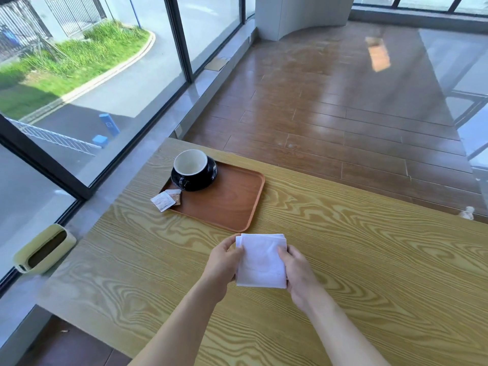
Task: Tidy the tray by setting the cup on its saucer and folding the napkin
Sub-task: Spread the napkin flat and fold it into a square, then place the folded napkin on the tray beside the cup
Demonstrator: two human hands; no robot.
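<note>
Napkin work is nearly done, by the look of it: the white folded paper napkin (pixel 261 260) sits as a compact square on the yellow-grained wooden table (pixel 369 247), just off the near edge of the brown rounded wooden tray (pixel 227 204). The left hand (pixel 223 262) pinches its left edge, thumb on top, and the right hand (pixel 297 268) grips its right edge, fingers curled over the layers.

At the tray's far left corner, the black cup with a white interior (pixel 190 165) already stands on its black round saucer (pixel 211 178). Two small paper sachets (pixel 166 199) lie at the tray's near left corner, one hanging over the rim.

Risks from here, as I judge them: the stacked layers at the napkin's far edge look loose, so an uneven release could let the fold spring open or skew. Carrying it to the tray with a careless sweep might also nudge the overhanging sachet off the rim.
</note>
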